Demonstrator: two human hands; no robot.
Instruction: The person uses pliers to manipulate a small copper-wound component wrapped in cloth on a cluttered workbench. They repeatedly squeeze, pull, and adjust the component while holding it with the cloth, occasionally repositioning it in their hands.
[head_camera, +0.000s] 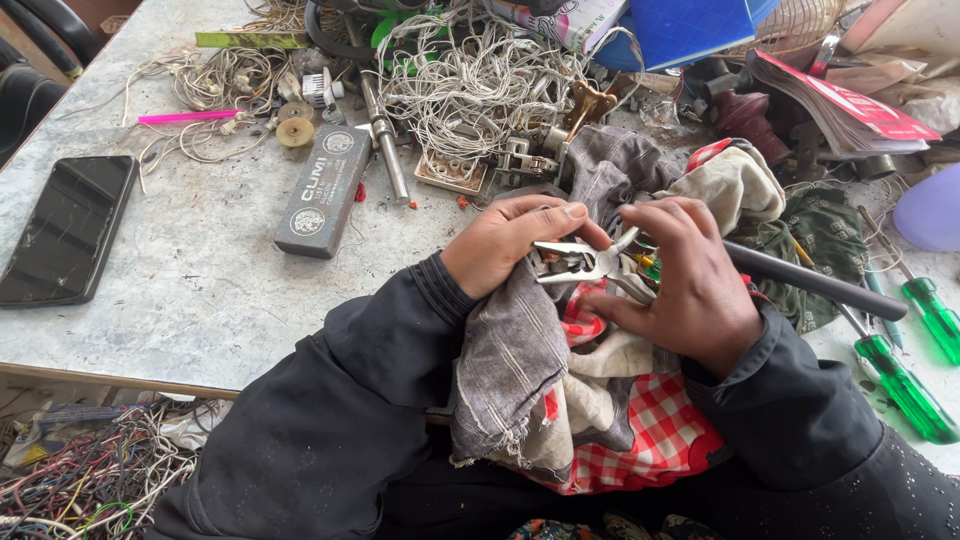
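At the near edge of the grey marble-like table (200, 290), both hands meet over a bundle of old cloths (560, 400) that lies in the person's lap and against the table edge. The left hand (505, 245) is curled around a fold of grey cloth, thumb and fingers closed on it, and presses this cloth against the metal head of the pliers (590, 263); it seems the cloth serves as a wiping rag and also keeps the tool steady. The right hand (690, 285) lies over the other side of the pliers, fingers bent and narrow around the head part, so the tool is gripped between the two hands just above the red checked cloth (665, 430). One dark handle (815, 283) of the pliers sticks out to the right past the wrist, free in the air. Well apart on the left lies a black phone (68, 230), face up, and a grey rectangular box (323, 190) sits near the middle. Behind the hands a heap of white wires (470, 85) covers the table, and two green-handled screwdrivers (910, 385) lie at the right edge, close at hand. Under the table, at lower left, more tangled coloured wires (90, 480) are visible.
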